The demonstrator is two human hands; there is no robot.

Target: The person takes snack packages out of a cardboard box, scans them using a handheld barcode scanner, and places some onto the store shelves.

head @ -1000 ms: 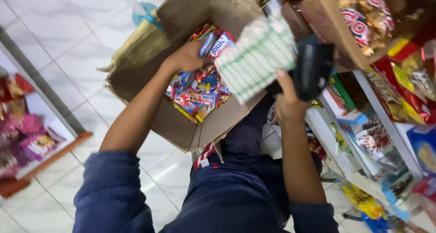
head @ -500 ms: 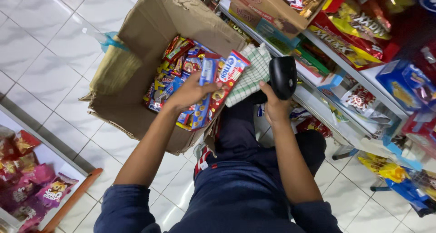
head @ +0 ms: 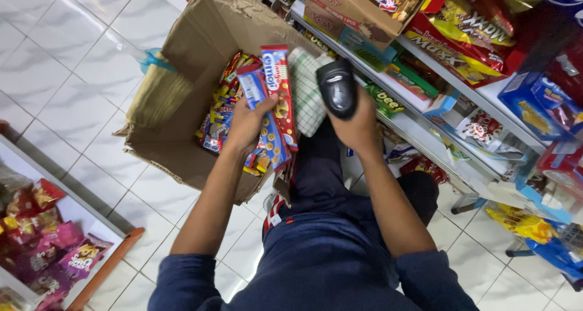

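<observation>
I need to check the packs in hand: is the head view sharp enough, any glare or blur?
Head view: evenly lit, left hand and its biscuit packs sharp; scanner in right hand shows a soft sheen; floor tiles glare mildly; frame edges bend.

The one camera sat on my head and looked almost straight down my body. It faced the white tiled floor (head: 54, 56), with my dark blue top filling the lower middle, near the lens. My forearms ran up from 6 o'clock toward the centre, where my hands came close enough to show clearly. The open cardboard box (head: 200, 50) lay toward 11 o'clock, the shop shelf (head: 461, 92) slanted across 1 to 4 o'clock, and a lower rack (head: 91, 226) clipped the 8 o'clock corner.
</observation>
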